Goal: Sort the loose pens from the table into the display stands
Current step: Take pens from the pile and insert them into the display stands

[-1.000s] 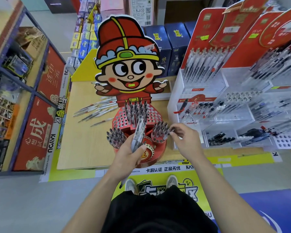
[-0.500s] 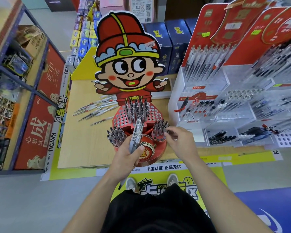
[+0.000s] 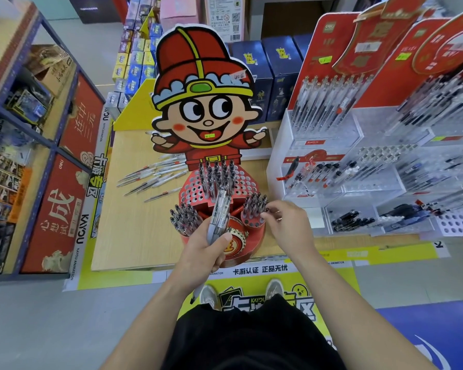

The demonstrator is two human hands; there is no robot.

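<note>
A red cartoon-figure pen stand (image 3: 247, 237) sits at the front of the wooden table (image 3: 134, 236), its holed cups holding several pens. My left hand (image 3: 206, 248) grips a bundle of clear pens (image 3: 220, 213) upright in front of the stand. My right hand (image 3: 289, 228) is at the stand's right cup (image 3: 253, 209), fingertips pinched on a pen at the cup's edge. Several loose pens (image 3: 153, 177) lie on the table to the left of the stand.
White acrylic pen displays (image 3: 358, 182) with red header cards fill the right side of the table. Blue boxes (image 3: 275, 73) stand behind the cartoon figure. A shelf unit (image 3: 38, 156) with red panels runs along the left. The floor lies below.
My right hand has shifted slightly left along the right cup, still working a pen there. The left hand keeps its bundle in about the same place.
</note>
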